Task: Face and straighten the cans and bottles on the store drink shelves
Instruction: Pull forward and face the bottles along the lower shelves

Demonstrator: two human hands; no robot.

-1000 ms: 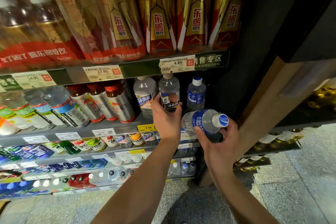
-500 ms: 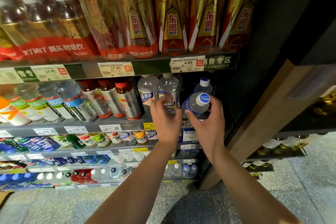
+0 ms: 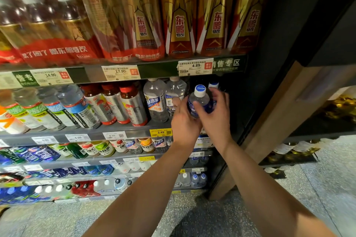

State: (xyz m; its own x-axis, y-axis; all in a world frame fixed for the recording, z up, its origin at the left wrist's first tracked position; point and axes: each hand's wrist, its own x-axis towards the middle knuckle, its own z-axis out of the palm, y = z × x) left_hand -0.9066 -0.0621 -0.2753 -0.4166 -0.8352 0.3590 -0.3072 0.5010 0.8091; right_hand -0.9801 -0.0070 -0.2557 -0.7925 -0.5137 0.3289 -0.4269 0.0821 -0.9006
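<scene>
My right hand (image 3: pixel 212 119) and left hand (image 3: pixel 185 121) both grip the blue bottle (image 3: pixel 199 102), hiding its label and base; a second cap (image 3: pixel 213 85) behind.

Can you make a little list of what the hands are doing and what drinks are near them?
right hand: grips the blue-label bottle, upright, white and blue cap on top
left hand: touches the same bottle's left side
left neighbours: two clear bottles
shelf above: tall gold and red bottles
nearest price tag: yellow, 3.49
</scene>
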